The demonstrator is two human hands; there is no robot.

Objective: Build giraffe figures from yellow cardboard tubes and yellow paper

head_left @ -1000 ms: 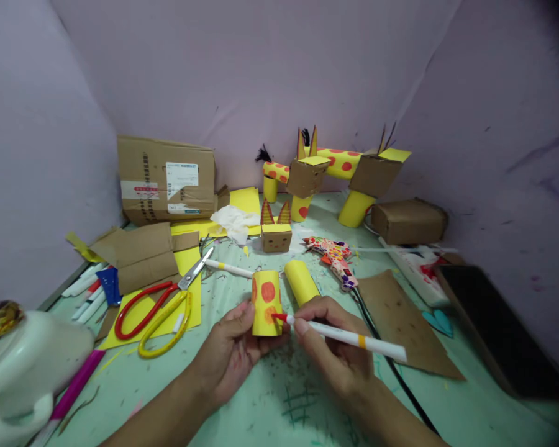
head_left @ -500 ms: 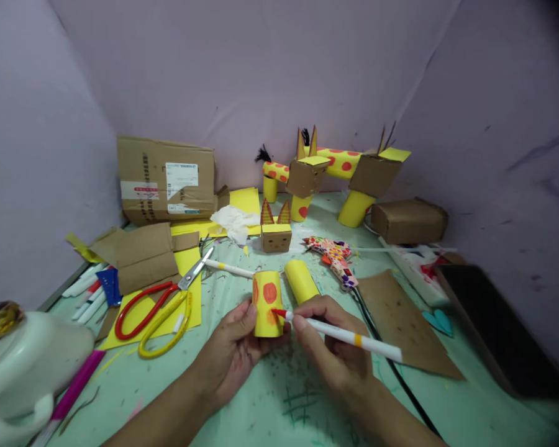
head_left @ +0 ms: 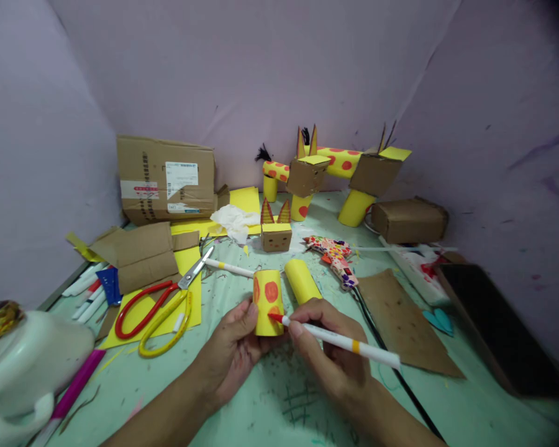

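I see my left hand [head_left: 235,351] wrapped around a yellow paper tube [head_left: 268,302], thumb on its left side and fingers curled behind it, holding it upright just above the green table [head_left: 270,410] near the front middle. The tube carries orange-red spots: a full round one near its top, part of another at its left edge, and a lower one. My right hand [head_left: 333,354] pinches a white marker [head_left: 340,339] between thumb and fingers close to its red tip; the tip touches the tube's lower spot, and the barrel with its orange band slants away to the right.

Just behind the tube a second, plain yellow tube [head_left: 302,281] lies on its side. Left of it, red-and-yellow scissors [head_left: 161,307] rest on a yellow paper sheet [head_left: 189,261], and another white marker [head_left: 228,268] lies beyond.

As for containers: a taped cardboard box [head_left: 166,179] with a shipping label leans at the back left, flaps shut, so I cannot tell what it holds. A small closed brown box [head_left: 409,220] sits at the right, contents hidden too. A white plastic jug [head_left: 23,366] fills the near left corner, opaque. A little box head with pointed ears [head_left: 276,231] stands mid-table, and the spotted cardboard animals [head_left: 335,167] stand at the back wall.
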